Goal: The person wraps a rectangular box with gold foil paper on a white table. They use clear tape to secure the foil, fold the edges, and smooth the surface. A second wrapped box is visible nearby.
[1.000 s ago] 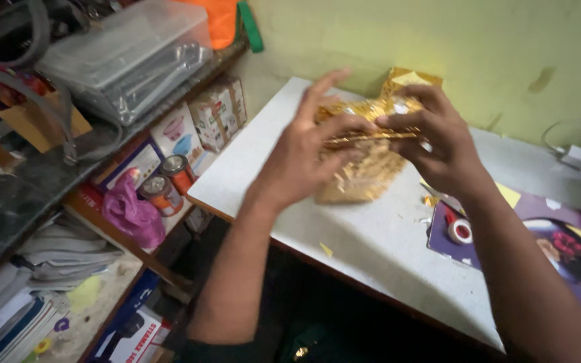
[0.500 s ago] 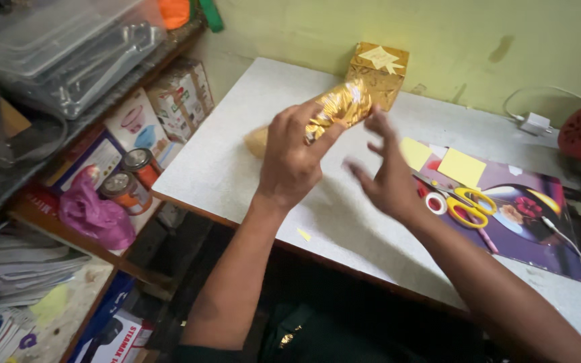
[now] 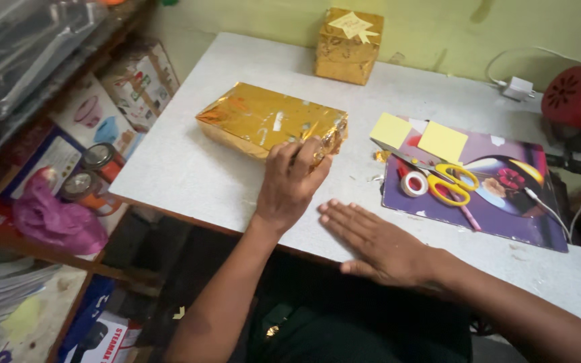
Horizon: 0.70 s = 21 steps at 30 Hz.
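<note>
We have the gold parcel [image 3: 269,121] lying flat on the table [image 3: 189,181], fully covered in foil, so the wrapping looks mostly done. Our left hand [image 3: 292,185] sits at the parcel's five o'clock corner, fingers curled and pinching the crinkled end fold, which seems the one bit left to close. Our right hand [image 3: 379,242] lies flat and released on the table, holding nothing. Tape [image 3: 413,183] and scissors [image 3: 453,183] wait at three o'clock on the purple mat [image 3: 506,215]; a finished gold box [image 3: 348,46] stands at twelve.
</note>
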Available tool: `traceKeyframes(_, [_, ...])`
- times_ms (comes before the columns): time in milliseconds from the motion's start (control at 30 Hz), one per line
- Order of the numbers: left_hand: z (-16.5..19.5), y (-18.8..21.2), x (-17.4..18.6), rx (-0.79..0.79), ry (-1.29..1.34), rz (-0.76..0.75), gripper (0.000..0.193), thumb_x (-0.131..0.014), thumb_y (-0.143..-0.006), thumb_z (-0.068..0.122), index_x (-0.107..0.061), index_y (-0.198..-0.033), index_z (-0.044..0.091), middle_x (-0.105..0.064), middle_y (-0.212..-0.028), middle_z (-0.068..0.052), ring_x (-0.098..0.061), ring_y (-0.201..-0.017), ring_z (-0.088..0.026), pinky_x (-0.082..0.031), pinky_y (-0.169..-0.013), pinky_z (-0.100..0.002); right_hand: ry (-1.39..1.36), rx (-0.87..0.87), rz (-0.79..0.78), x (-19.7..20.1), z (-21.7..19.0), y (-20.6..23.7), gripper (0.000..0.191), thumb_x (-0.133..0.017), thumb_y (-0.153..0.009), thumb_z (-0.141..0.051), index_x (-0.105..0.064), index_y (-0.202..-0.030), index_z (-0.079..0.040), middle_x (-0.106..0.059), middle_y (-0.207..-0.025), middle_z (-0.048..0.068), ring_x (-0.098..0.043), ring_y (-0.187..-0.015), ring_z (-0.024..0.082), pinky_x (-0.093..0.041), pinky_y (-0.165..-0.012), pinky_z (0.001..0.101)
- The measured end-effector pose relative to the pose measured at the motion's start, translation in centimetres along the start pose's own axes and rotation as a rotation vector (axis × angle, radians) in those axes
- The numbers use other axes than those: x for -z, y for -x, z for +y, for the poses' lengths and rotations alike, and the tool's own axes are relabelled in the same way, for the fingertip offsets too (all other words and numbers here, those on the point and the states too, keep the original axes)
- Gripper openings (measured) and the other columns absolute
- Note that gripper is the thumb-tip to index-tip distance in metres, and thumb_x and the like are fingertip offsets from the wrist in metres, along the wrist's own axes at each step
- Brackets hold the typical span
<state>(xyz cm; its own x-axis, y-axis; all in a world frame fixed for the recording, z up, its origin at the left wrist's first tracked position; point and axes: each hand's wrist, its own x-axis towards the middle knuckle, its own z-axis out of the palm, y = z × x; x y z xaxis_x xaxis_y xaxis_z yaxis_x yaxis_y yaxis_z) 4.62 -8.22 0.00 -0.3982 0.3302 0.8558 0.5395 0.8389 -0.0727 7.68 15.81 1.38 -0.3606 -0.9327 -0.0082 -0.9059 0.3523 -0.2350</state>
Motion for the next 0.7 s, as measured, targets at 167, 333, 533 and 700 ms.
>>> traceKeyframes(167, [0.2,0.8,-1.3,0.005,-0.047,-0.028,0.019,-0.076,-0.098,0.015,-0.075,-0.116,0.014,-0.05,-0.142,-0.004,-0.045,-0.127,-0.025,-0.043,-0.11,-0.042,0.089,0.079,-0.05,0.4,-0.5,0.9,0.074,-0.037,-0.104,-0.055,-0.024,-0.164,-0.013,-0.02,-0.172,0.012,-0.011,-0.159,0.032,-0.006,-0.125,0.0505])
traceKeyframes(333, [0.3,1.3,-1.9,0.083,-0.099,-0.053,0.019,-0.077,-0.095,0.016,-0.076,-0.114,0.015,-0.051,-0.14,-0.005,-0.045,-0.125,-0.026,-0.044,-0.108,-0.044,0.079,-0.143,0.07,-0.2,1.4,-0.7,0.073,-0.034,-0.105,-0.053,-0.023,-0.161,-0.008,-0.023,-0.168,0.014,-0.015,-0.156,0.03,-0.009,-0.124,0.0504])
traceKeyframes(533, [0.2,1.0,-1.1,0.085,-0.1,-0.061,0.021,-0.076,-0.094,0.014,-0.077,-0.115,0.015,-0.051,-0.14,-0.005,-0.045,-0.125,-0.026,-0.044,-0.109,-0.043,0.081,-0.305,0.302,0.6,4.4,-2.7,0.054,-0.06,-0.096,-0.032,-0.054,-0.141,-0.004,-0.053,-0.149,0.017,-0.049,-0.135,0.032,-0.038,-0.111,0.0442])
traceKeyframes(700, [0.5,0.4,-1.0,0.066,-0.105,-0.081,0.019,-0.074,-0.093,0.014,-0.076,-0.112,0.014,-0.053,-0.138,-0.006,-0.046,-0.122,-0.026,-0.044,-0.107,-0.043,-0.082,-0.605,0.404,1.8,6.8,-3.3,0.025,-0.078,-0.08,-0.017,-0.08,-0.105,-0.01,-0.072,-0.107,0.013,-0.068,-0.103,0.03,-0.055,-0.091,0.0376])
